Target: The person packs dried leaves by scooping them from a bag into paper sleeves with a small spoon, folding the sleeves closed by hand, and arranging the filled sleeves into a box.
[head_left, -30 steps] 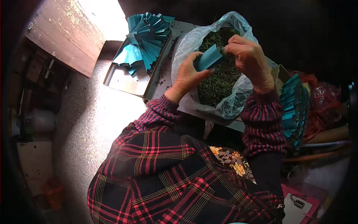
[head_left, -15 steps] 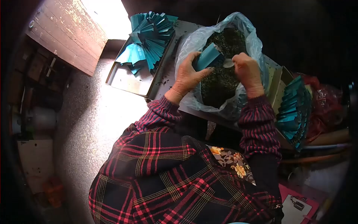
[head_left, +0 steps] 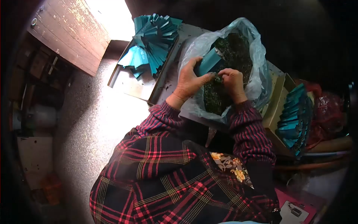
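My left hand (head_left: 187, 82) is wrapped round a teal packet (head_left: 209, 61) that tilts over a clear plastic bag (head_left: 257, 48). Dark green loose dried leaf, like tea (head_left: 214, 98), fills the bag. Close to the packet's lower right side, my right hand (head_left: 234, 83) is closed in a pinch, its fingertips almost at my left thumb. A small pale spoon showed in its fingers half a second ago; now it is mostly hidden.
To the left, fanned teal packets (head_left: 154, 41) stand in a shallow box (head_left: 136, 87). More teal packets (head_left: 292, 119) sit in a cardboard box (head_left: 276, 99) at right, beside a red plastic bag (head_left: 328, 112). A wooden board (head_left: 69, 35) is at upper left.
My right hand has moved down and left, from over the leaf to beside the packet. My left hand still holds the packet. The whole view has shifted slightly.
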The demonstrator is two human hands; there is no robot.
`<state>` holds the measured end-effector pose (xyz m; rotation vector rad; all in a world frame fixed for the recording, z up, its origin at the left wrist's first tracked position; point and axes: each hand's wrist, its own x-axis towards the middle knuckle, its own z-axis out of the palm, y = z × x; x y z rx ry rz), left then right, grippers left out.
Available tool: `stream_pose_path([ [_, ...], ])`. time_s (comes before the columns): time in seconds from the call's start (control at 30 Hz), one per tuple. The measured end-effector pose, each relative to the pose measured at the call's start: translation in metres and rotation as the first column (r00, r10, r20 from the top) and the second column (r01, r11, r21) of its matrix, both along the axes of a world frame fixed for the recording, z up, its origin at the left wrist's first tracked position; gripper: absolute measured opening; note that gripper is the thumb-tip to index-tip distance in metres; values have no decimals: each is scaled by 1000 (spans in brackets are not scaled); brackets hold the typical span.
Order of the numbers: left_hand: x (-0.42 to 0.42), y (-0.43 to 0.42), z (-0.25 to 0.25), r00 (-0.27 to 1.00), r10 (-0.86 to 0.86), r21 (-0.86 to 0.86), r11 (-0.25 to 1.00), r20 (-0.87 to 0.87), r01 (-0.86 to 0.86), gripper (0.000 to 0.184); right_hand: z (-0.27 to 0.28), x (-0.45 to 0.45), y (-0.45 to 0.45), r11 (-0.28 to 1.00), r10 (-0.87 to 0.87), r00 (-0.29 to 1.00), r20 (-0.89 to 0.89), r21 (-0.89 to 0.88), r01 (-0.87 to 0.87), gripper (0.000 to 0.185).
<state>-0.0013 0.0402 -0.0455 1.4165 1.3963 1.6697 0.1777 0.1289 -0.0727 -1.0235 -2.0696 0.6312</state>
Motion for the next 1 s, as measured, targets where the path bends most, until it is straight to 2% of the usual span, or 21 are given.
stream_pose_path([
  [0.07,-1,-2,-2,1000,-11,-28,1000,-27,10,62,12,2,-7,952,-69,992,-101,-303,36,19],
  [0.1,-1,-2,-3,1000,-31,-42,999,-1,31,62,15,4,-10,950,-72,992,-101,-310,37,19],
  [0.17,-3,-2,-2,999,-48,-51,998,19,49,62,21,6,-9,913,-91,958,-271,-407,-28,20],
  [0.23,-5,-2,1,994,-88,-13,996,67,89,62,23,9,-4,893,-104,946,-306,-448,-47,20],
  [0.3,-9,-7,7,991,-105,-43,993,88,109,62,26,14,-7,923,-113,918,-380,-382,-45,20],
  [0.33,-10,-10,12,986,-124,-60,990,112,131,61,29,19,-5,926,-96,947,-306,-376,-28,20],
  [0.4,-11,-14,12,983,-128,-48,990,134,135,60,39,23,-8,928,-119,930,-348,-371,-21,20],
  [0.47,-14,-14,6,993,-104,-28,994,51,106,59,49,28,-9,951,-95,909,-406,-308,-38,19],
  [0.63,-16,-14,1,998,-58,-38,998,-39,56,61,80,40,-10,987,-108,892,-439,-152,45,19],
  [0.7,-14,-12,3,996,-35,-23,999,-82,33,62,93,42,-12,985,-112,892,-438,-165,42,20],
  [0.77,-8,-14,9,972,23,-38,999,-233,-33,63,100,41,-13,995,-49,864,-501,-100,-2,17],
  [0.83,-5,-13,10,969,41,-29,998,-242,-49,64,102,44,-12,991,-49,895,-443,-131,-10,21],
  [0.97,3,-10,12,964,33,-8,999,-264,-36,64,118,39,-19,999,35,952,-305,-25,-45,24],
  [1.0,3,-6,14,954,38,-14,999,-298,-45,64,123,36,-19,997,62,974,-217,65,-49,25],
])
